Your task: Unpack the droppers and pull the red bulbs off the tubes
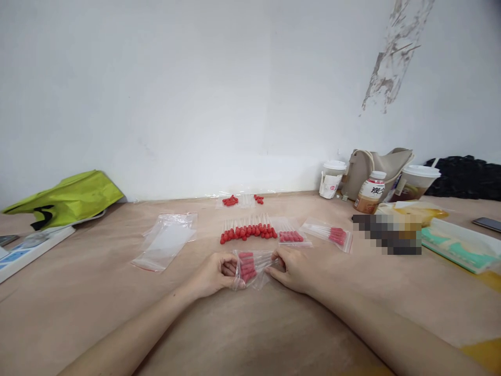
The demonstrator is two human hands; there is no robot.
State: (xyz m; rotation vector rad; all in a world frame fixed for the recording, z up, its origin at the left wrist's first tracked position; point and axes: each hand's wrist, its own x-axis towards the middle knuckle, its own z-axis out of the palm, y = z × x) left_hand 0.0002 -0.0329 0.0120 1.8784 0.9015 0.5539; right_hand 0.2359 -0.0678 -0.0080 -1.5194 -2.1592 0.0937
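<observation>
Between my hands is a transparent plastic bag (258, 282) with several red-tipped pale sticks (247, 265) inside, the red ends towards the left. My left hand (219, 272) grips the bag's left edge beside the red tips. At the right end, my right hand (291, 269) pinches the bag near the pale stick ends. Just beyond it lies a row of loose red-tipped sticks (250, 230), tips facing me. To their right rest two filled bags, one upright bag (291, 237) and one slanted bag (337, 236). Flat transparent bags (166, 243) are stacked on the left.
Small bags with red pieces (230, 200) lie by the wall. A yellow-green bag (74, 196) and a white power strip (35, 253) are at left. A paper cup (332, 180), bottle (370, 196), drink cup (417, 183), beige handbag (358, 167) and green-white packet (462, 245) stand or lie right.
</observation>
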